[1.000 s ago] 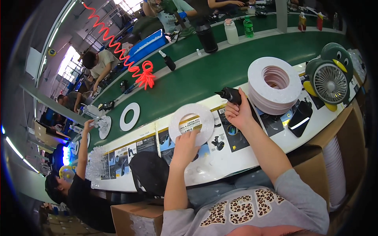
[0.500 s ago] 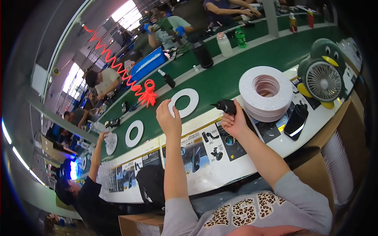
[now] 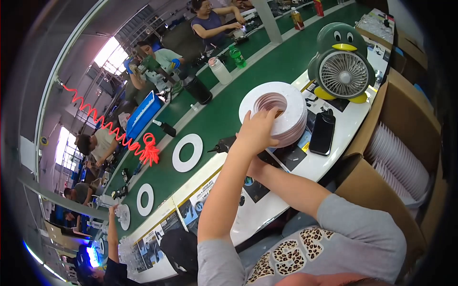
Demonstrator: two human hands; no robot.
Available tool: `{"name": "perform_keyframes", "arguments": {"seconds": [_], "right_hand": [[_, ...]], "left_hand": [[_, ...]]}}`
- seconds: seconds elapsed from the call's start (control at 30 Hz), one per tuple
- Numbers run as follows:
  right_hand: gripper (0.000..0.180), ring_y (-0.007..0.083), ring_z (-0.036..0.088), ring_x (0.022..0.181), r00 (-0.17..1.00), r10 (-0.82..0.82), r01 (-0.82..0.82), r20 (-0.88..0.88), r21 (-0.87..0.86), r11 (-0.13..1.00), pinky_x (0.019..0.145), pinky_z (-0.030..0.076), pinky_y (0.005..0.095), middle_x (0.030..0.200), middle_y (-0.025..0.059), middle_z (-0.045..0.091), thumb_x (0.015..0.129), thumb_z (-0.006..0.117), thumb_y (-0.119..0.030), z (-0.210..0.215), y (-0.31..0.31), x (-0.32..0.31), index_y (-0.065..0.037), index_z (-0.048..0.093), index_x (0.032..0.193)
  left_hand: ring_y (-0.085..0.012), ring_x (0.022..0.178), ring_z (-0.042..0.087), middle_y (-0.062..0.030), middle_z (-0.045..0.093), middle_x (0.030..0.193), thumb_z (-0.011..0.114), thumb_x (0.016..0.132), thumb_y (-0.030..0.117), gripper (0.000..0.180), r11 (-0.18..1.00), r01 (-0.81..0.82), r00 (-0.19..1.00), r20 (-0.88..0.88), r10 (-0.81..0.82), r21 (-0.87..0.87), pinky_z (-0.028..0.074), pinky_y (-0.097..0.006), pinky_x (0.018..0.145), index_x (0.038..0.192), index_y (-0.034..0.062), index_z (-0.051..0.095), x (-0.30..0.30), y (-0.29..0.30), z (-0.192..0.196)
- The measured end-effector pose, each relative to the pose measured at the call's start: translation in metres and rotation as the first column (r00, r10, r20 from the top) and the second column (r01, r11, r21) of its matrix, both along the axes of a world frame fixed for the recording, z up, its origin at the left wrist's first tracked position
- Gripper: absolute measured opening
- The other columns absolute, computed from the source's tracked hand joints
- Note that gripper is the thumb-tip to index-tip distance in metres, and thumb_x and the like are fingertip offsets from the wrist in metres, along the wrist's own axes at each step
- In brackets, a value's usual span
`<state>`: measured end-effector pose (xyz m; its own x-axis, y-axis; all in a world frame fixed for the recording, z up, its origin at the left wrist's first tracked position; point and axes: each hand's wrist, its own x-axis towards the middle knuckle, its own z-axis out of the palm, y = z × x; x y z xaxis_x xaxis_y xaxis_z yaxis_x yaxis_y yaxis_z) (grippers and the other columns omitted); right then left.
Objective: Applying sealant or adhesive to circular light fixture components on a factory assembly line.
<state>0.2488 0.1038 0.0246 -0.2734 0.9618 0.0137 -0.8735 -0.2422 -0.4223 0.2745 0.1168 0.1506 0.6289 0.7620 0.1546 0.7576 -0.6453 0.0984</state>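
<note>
My left hand [image 3: 256,131] reaches over a stack of flat white rings [image 3: 292,100], fingers spread across the near side of the top ring. Its fingertips are by the center hole and the thumb is by the outer edge; I cannot tell how firmly they touch. Behind my left forearm, my right hand [image 3: 257,167] is closed on a black bottle with a pointed nozzle [image 3: 222,145], its tip toward the left. Most of that bottle and the right fingers are hidden. A single white ring [image 3: 177,153] lies flat on the green belt, and another white ring [image 3: 139,200] lies farther left.
A penguin-shaped fan [image 3: 344,66] and a black phone [image 3: 323,133] stand right of the stack. An open carton [image 3: 381,90] with nested white parts is at my right. A red coiled hose [image 3: 107,125] hangs at the left. Co-workers sit across and to the left.
My left hand has moved from beside the nearest ring on the belt to the stack at right. My right hand keeps the black bottle, now lower and behind the left forearm. The view has turned right.
</note>
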Motion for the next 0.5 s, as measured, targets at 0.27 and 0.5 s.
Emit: {"name": "perform_keyframes", "arguments": {"seconds": [0.27, 0.5], "right_hand": [[0.035, 0.0053, 0.029, 0.039, 0.923, 0.267, -0.303, -0.276, -0.097, 0.948, 0.042, 0.026, 0.0209, 0.05, -0.0077, 0.031, 0.097, 0.051, -0.034, -0.016, 0.016, -0.008, -0.021, 0.042, 0.065], [0.035, 0.0103, 0.058, 0.078, 0.846, 0.392, -0.408, -0.362, 0.034, 0.912, 0.068, 0.048, 0.0305, 0.083, -0.0001, 0.058, 0.1, 0.044, -0.046, -0.067, 0.032, -0.016, -0.013, 0.055, 0.097]], "left_hand": [[-0.0308, 0.097, 0.066, -0.0127, 0.071, 0.097, 0.085, 0.059, 0.029, 0.058, 0.987, 0.016, 0.994, -0.103, -0.033, -0.162, 0.036, -0.054, 0.103, 0.111, 0.0105, 0.066, -0.004, 0.028, 0.009], [-0.0291, 0.097, 0.067, -0.0114, 0.07, 0.092, 0.088, 0.056, 0.031, 0.054, 0.998, 0.025, 0.986, -0.161, -0.033, -0.051, 0.035, -0.053, 0.106, 0.1, 0.0095, 0.066, 0.007, 0.019, 0.029]]}}
